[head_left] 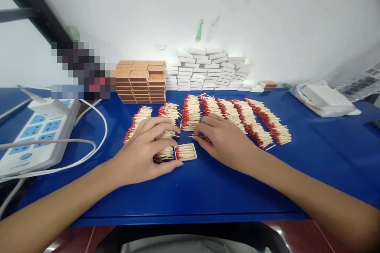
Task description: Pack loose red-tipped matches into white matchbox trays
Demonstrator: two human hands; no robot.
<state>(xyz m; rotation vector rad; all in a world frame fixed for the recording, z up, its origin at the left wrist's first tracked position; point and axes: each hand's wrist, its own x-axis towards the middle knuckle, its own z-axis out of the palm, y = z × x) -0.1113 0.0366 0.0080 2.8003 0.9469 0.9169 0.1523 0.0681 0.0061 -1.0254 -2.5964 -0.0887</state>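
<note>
A small white matchbox tray [186,159] lies on the blue table with red-tipped matches [186,151] inside it. My left hand [150,146] arches over a heap of loose matches, its thumb and index fingertip at the tray's near and far edges, steadying it. Just right of the tray, my right hand [221,136] is closed in a pinch on a few matches [191,136]; the fingers partly hide them. Rows of loose matches [191,112] spread beyond both hands, heads mostly to the left.
Stacked orange matchboxes [141,83] and a pile of white trays [208,71] stand against the wall. On the left are a power strip [38,134] and looping white cables [102,120]. A white packet [323,99] lies at the right. The blue table's [190,201] front edge is near me.
</note>
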